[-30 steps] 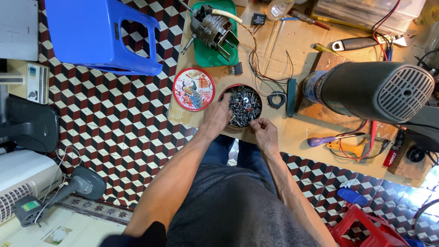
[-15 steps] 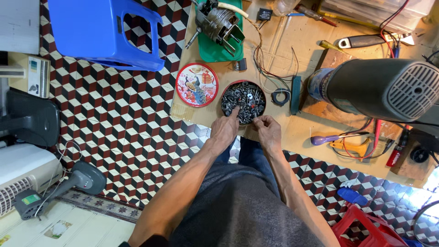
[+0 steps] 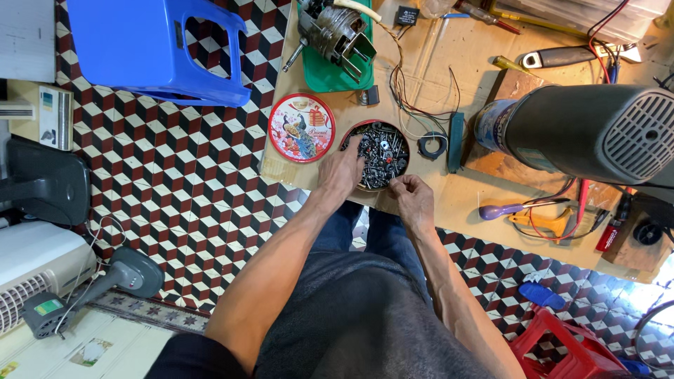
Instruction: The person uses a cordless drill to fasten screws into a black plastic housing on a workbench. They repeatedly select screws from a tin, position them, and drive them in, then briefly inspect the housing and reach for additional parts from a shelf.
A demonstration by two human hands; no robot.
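Observation:
A round tin [image 3: 354, 133] full of small screws and metal parts sits on a low cardboard-covered board [image 3: 463, 203] in front of me. My left hand [image 3: 342, 171] rests on the tin's near left edge, fingers reaching into the parts. At the tin's near right rim my right hand [image 3: 412, 196] has its fingertips pinched together; whether they hold a screw I cannot tell. The tin's round red lid [image 3: 302, 128] with a bird picture lies just left of it.
A large grey motor [image 3: 586, 130] lies at the right. A green tray [image 3: 335, 70] with a smaller motor stands beyond the tin, wires and a black ring [image 3: 432, 145] beside it. A blue stool [image 3: 156, 48] is upper left, a red stool [image 3: 569, 347] lower right.
Both hands have stayed at the tin. The left hand's fingers have shifted among the parts and the right hand's fingertips have come to the near right rim.

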